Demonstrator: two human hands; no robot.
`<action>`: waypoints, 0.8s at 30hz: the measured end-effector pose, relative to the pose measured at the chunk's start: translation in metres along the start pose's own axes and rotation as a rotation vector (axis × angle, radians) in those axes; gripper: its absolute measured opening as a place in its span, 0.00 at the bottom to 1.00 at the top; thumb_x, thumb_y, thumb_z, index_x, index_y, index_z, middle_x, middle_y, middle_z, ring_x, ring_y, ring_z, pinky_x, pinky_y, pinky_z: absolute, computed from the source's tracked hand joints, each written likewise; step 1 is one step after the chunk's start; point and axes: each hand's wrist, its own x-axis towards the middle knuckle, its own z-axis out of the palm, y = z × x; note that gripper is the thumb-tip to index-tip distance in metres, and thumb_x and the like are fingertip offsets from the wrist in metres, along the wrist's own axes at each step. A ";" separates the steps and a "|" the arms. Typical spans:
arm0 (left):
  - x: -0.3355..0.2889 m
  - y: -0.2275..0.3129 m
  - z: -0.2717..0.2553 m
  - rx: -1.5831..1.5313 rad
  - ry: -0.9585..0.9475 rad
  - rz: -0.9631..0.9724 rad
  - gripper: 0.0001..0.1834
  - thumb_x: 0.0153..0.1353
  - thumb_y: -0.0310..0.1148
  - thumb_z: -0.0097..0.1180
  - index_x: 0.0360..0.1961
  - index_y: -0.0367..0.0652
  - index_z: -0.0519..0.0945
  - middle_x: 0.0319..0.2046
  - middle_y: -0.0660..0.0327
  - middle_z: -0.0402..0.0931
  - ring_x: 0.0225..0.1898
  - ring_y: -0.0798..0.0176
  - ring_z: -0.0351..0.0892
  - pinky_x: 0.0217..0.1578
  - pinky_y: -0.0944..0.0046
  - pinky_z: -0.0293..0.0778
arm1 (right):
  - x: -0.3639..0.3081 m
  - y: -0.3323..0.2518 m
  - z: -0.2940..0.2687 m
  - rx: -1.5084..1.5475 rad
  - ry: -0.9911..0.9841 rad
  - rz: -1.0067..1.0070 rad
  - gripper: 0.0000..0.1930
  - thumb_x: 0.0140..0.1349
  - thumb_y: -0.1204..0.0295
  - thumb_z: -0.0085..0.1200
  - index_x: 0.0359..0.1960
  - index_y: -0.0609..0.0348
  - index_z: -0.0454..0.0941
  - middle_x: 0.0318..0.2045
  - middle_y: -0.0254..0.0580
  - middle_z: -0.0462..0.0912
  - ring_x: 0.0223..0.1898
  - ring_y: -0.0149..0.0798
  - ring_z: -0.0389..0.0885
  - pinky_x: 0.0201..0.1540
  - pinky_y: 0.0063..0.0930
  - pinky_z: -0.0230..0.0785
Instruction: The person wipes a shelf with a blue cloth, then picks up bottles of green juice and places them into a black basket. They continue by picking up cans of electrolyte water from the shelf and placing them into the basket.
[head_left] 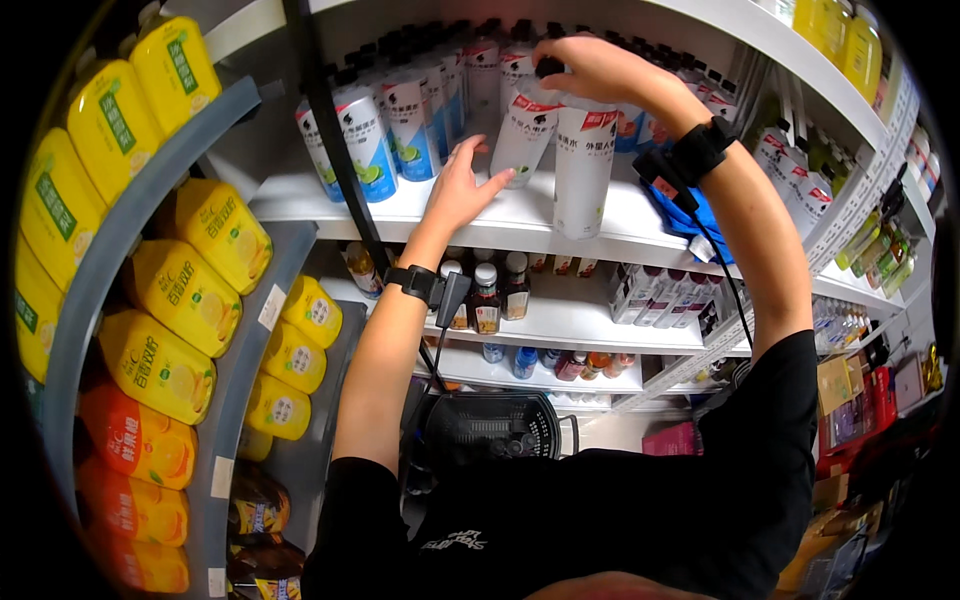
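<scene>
My right hand (pixel 600 70) is closed at the black cap of a white-labelled drink bottle (pixel 524 132), which leans with its base toward my left hand. A second white-labelled bottle (pixel 584 170) is upright near the shelf's front edge, its top hidden beneath my right hand. My left hand (pixel 464 188) has its fingers apart, with the thumb close to the leaning bottle's base; whether it touches cannot be told. Blue-and-white bottles (pixel 366 145) with black caps stand in rows to the left of my hands and behind them.
A dark upright post (pixel 335 130) crosses the white shelf (pixel 480 226) at left. A blue cloth (pixel 690 215) lies under my right forearm. Lower shelves hold dark bottles (pixel 486 300). Yellow jugs (pixel 185 290) fill the left rack. A black basket (pixel 490 425) is below.
</scene>
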 end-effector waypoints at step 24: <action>0.018 0.036 0.013 -0.360 -0.505 -0.262 0.36 0.54 0.39 0.72 0.57 0.34 0.68 0.38 0.54 0.81 0.27 0.71 0.77 0.19 0.71 0.69 | -0.030 0.023 0.034 0.134 0.395 0.308 0.13 0.66 0.66 0.48 0.44 0.58 0.80 0.41 0.53 0.83 0.45 0.55 0.81 0.48 0.43 0.73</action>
